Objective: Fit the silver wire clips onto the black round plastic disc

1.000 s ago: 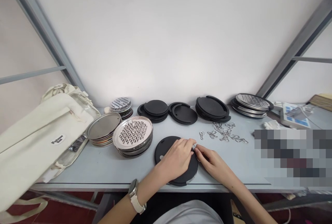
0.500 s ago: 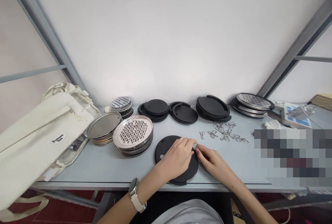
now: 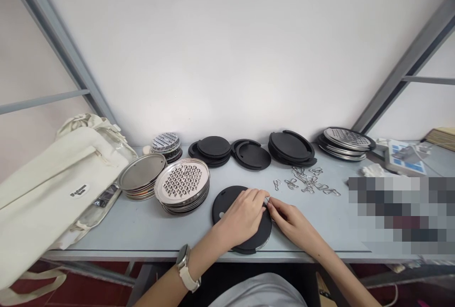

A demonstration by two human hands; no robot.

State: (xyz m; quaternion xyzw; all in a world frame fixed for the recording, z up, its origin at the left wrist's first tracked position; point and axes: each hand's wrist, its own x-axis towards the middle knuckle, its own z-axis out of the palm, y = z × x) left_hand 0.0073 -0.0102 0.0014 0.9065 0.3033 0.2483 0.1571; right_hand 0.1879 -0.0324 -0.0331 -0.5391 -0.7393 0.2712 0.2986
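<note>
Black disc [image 3: 223,202] beneath left hand [image 3: 244,213], grip unclear; right hand [image 3: 288,221] pinches wire [image 3: 267,199] at edge.

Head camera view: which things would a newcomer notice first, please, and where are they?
Probably the left hand over a black disc at front centre, its fingertips close to the right hand. To their left stands a stack of round metal plates, the top one bearing raised grating teeth. Beyond the right hand, wire clips lie scattered.

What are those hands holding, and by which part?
The right hand seems to pinch a small metal piece near the black disc; which part is hidden. The left hand lies over the disc, its grip unclear.
</note>
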